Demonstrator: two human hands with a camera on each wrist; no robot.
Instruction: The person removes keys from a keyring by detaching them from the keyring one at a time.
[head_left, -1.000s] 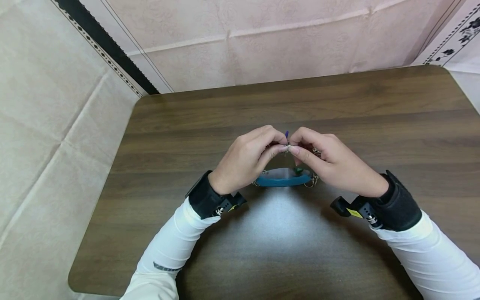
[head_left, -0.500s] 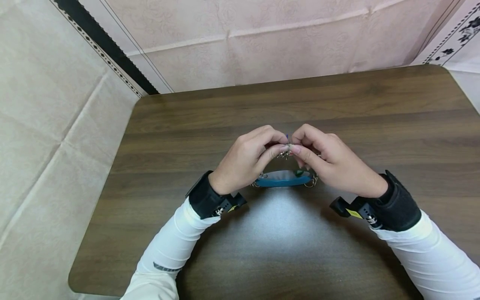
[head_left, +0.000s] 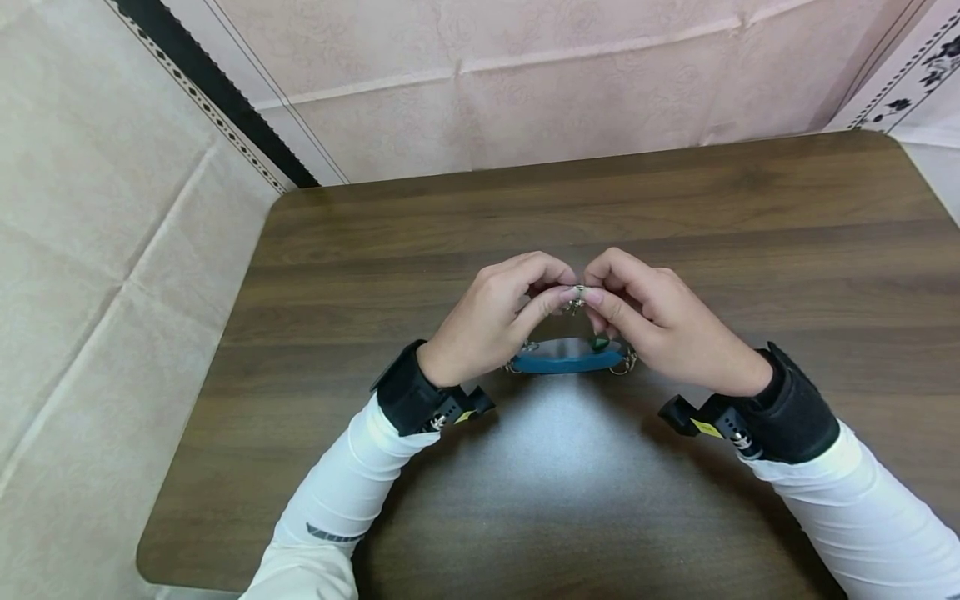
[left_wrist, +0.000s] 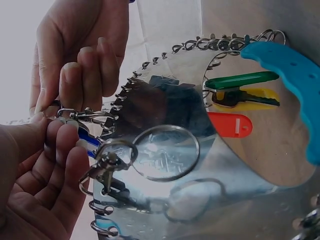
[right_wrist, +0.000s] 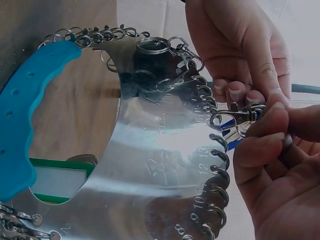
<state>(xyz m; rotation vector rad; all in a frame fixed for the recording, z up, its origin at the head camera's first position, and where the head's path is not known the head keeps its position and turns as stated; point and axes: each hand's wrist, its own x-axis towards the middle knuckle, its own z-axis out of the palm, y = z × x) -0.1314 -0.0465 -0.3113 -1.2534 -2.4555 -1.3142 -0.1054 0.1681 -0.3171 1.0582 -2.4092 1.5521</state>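
Note:
My left hand and right hand meet above the table, thumbs and index fingers pinching at the end of a metal snap hook. The fingertips partly cover that end. The hook hangs on a ring at the edge of a shiny metal key-holder plate, which has engraved numbers and a blue grip handle. A blue key tag shows behind the left fingers. Beside the pinched hook, another snap hook carries a large bare split ring.
Through the plate's handle opening show a green tag, a key with a yellow head and a red tag. Several rings and hooks line the plate's edge. The wooden table meets a pale cloth behind.
Both hands stay in nearly the same place. The small metal parts between the fingertips have shifted slightly, and the blue tip seen beyond the fingers in the head view is now out of sight.

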